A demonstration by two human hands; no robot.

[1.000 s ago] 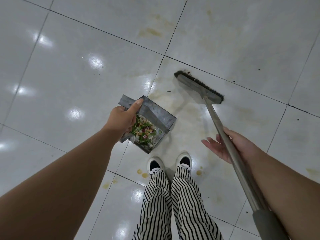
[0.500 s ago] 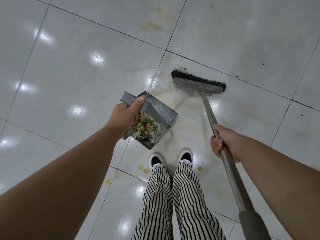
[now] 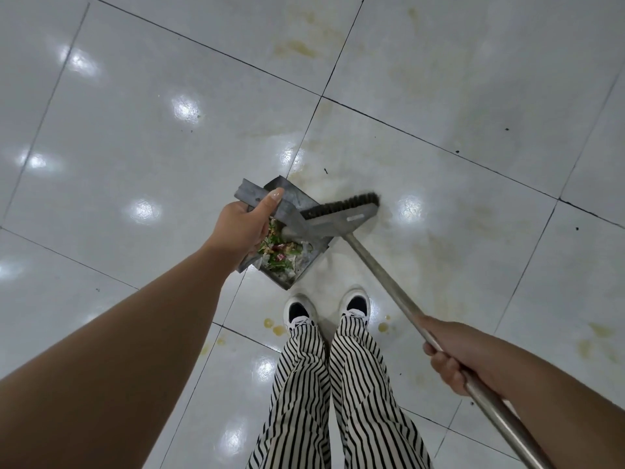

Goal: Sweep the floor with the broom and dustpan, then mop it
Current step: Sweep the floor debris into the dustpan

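Indoor room of unclear kind, glossy white floor tiles (image 3: 135, 137) with dark grout lines, ceiling-light reflections (image 3: 185, 108) spotting the surface, yellowish stains (image 3: 297, 49) and small brown drips (image 3: 279, 330) on the tiles.

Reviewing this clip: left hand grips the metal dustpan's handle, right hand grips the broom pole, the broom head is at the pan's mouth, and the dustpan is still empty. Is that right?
Not quite: the dustpan is not empty. The head view shows a heap of green, red and pale scraps inside it. The rest stands: the left hand grips the pan's handle, the right hand grips the broom pole, and the broom head is at the pan's mouth.
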